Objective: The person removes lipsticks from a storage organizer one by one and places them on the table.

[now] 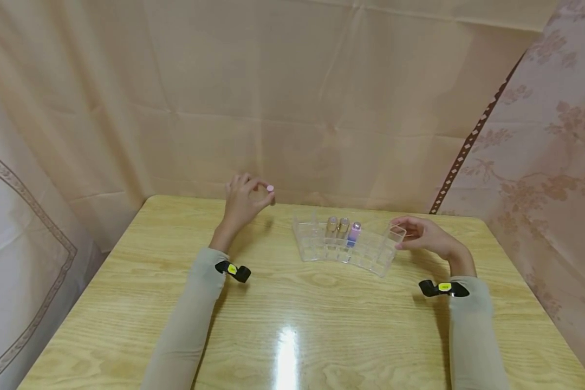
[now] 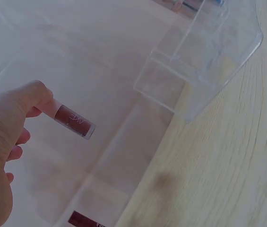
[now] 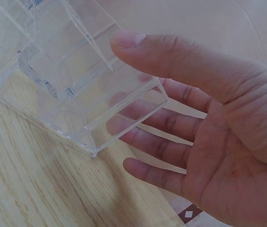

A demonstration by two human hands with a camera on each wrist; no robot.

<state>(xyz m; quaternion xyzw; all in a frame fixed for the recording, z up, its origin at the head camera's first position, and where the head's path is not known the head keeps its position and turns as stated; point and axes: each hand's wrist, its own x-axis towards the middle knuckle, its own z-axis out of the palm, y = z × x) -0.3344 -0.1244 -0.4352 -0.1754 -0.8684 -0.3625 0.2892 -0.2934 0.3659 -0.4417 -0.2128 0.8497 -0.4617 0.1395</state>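
My left hand [image 1: 244,201] pinches a small lip gloss tube [image 2: 74,120] by its pale pink cap, raised over the back edge of the table. The tube's clear body shows dark red with white lettering. To its right stands a clear compartmented organizer [image 1: 317,250]. Two gold-topped lipsticks [image 1: 332,225] and a pink-to-blue lipstick [image 1: 354,234] stand upright in its middle compartments. My right hand [image 1: 426,236] holds the organizer's right end, thumb on the near side and fingers behind the clear wall.
The wood-grain table [image 1: 253,309] reaches back to a beige curtain [image 1: 273,108]. A patterned pink cloth [image 1: 551,162] hangs at the right. Another dark red piece [image 2: 83,220], partly cut off, shows at the bottom of the left wrist view.
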